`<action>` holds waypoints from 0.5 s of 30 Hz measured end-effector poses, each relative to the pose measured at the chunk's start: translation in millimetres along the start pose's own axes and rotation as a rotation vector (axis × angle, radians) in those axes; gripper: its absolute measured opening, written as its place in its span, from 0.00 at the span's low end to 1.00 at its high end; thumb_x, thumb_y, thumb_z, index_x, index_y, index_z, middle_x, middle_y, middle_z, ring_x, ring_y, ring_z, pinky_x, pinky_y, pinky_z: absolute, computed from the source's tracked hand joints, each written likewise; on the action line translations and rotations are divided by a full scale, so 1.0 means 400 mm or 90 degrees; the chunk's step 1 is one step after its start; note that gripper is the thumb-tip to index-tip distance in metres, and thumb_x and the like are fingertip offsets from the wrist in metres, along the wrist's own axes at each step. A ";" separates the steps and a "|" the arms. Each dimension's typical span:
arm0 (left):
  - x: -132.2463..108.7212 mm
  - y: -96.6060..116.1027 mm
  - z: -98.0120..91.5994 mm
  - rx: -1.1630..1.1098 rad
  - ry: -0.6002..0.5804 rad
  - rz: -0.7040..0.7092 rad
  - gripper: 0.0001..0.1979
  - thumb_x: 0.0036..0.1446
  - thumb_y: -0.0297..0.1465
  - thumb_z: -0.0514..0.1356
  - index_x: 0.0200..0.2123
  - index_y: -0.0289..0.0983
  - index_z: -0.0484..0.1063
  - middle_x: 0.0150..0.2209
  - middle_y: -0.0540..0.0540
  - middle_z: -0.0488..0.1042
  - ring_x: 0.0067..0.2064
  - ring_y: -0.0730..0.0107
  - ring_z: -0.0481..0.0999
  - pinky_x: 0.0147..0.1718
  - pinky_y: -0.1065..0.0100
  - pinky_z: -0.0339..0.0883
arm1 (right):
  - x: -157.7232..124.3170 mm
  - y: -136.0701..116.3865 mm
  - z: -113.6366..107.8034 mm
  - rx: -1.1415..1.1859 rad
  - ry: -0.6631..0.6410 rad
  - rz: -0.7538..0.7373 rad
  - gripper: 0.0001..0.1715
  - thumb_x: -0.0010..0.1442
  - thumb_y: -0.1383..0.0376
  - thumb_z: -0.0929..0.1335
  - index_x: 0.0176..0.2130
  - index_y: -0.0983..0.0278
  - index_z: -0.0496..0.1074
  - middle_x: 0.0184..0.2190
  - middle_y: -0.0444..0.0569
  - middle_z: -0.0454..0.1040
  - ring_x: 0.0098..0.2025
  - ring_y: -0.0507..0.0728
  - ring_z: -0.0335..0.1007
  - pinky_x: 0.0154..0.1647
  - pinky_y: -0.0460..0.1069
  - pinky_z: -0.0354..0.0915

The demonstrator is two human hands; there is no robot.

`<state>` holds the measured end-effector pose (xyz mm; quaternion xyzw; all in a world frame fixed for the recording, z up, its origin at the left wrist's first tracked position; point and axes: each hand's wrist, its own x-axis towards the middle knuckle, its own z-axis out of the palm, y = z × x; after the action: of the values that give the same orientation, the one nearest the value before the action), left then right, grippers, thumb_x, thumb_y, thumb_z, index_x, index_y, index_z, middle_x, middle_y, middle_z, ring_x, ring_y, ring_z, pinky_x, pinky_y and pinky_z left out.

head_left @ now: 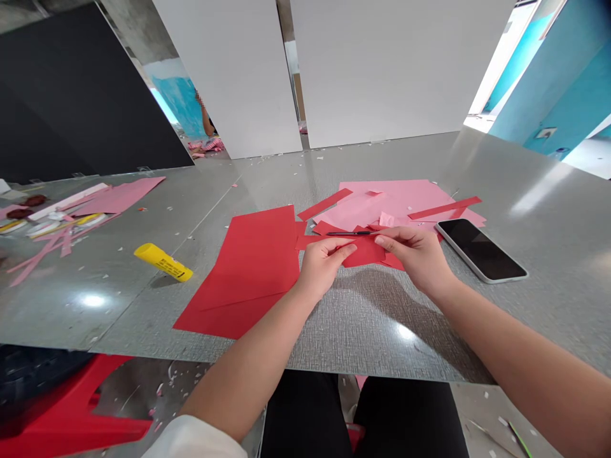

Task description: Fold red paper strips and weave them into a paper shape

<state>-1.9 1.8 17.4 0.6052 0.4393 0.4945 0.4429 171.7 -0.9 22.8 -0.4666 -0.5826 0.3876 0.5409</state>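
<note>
My left hand (323,262) is closed in a pinch at the left side of a small piece of red paper (366,253). Opposite it, my right hand (420,254) pinches at the right side of the same piece. Just behind my fingertips is a thin dark pen-like object (351,233), its right end close to my right fingers; whether they touch it I cannot tell. Larger red paper sheets (260,251) lie left of my left hand. Beyond my hands are pink paper sheets (405,194), with a red paper strip (325,205) and other red scraps on and around them.
A phone (482,250) lies right of my right hand. The yellow glue stick (163,262) is on the left of the grey table (372,331). Farther left are pink paper (126,196), strips and tape rolls. White panels (401,70) stand along the far edge; part of another person shows through a gap.
</note>
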 end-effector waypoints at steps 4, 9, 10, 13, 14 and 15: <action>0.001 -0.001 -0.001 -0.011 -0.016 -0.017 0.11 0.50 0.38 0.61 0.35 0.39 0.77 0.33 0.46 0.77 0.34 0.69 0.73 0.33 0.68 0.65 | 0.001 0.001 -0.001 -0.017 0.024 -0.009 0.10 0.47 0.58 0.71 0.28 0.61 0.76 0.27 0.47 0.76 0.31 0.54 0.69 0.34 0.52 0.65; 0.001 -0.004 0.003 -0.035 -0.021 -0.034 0.12 0.49 0.38 0.62 0.34 0.38 0.77 0.33 0.46 0.77 0.33 0.69 0.73 0.33 0.68 0.65 | -0.001 -0.004 0.001 -0.016 0.034 0.005 0.11 0.47 0.57 0.71 0.28 0.62 0.76 0.26 0.46 0.76 0.29 0.53 0.69 0.33 0.51 0.66; 0.003 -0.005 0.004 -0.055 -0.012 -0.041 0.12 0.49 0.38 0.62 0.34 0.37 0.76 0.33 0.46 0.76 0.33 0.69 0.73 0.33 0.68 0.66 | -0.002 -0.007 0.001 -0.002 0.019 0.022 0.11 0.47 0.57 0.71 0.29 0.62 0.76 0.27 0.46 0.76 0.30 0.53 0.69 0.33 0.51 0.67; 0.007 -0.008 0.004 -0.152 0.032 -0.072 0.12 0.47 0.38 0.63 0.34 0.37 0.75 0.33 0.46 0.76 0.35 0.69 0.74 0.33 0.67 0.68 | -0.003 -0.014 0.003 0.058 -0.055 0.091 0.13 0.43 0.57 0.73 0.30 0.62 0.76 0.28 0.47 0.76 0.30 0.53 0.71 0.35 0.51 0.69; 0.009 -0.008 0.004 -0.178 0.045 -0.083 0.12 0.47 0.37 0.63 0.34 0.36 0.75 0.33 0.46 0.76 0.36 0.69 0.74 0.34 0.67 0.69 | -0.003 -0.015 0.003 0.073 -0.067 0.109 0.14 0.42 0.57 0.74 0.29 0.62 0.76 0.28 0.47 0.76 0.30 0.53 0.71 0.35 0.52 0.69; 0.010 -0.008 0.003 -0.193 0.052 -0.093 0.12 0.47 0.37 0.64 0.34 0.36 0.75 0.33 0.46 0.76 0.36 0.68 0.74 0.34 0.66 0.69 | -0.002 -0.015 0.003 0.080 -0.066 0.119 0.14 0.41 0.57 0.74 0.28 0.62 0.76 0.27 0.46 0.76 0.29 0.53 0.71 0.35 0.52 0.70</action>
<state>-0.7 6.3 14.9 0.4775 0.4199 0.5457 0.5459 169.6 -3.1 28.2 -0.4638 -0.5381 0.4956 0.4998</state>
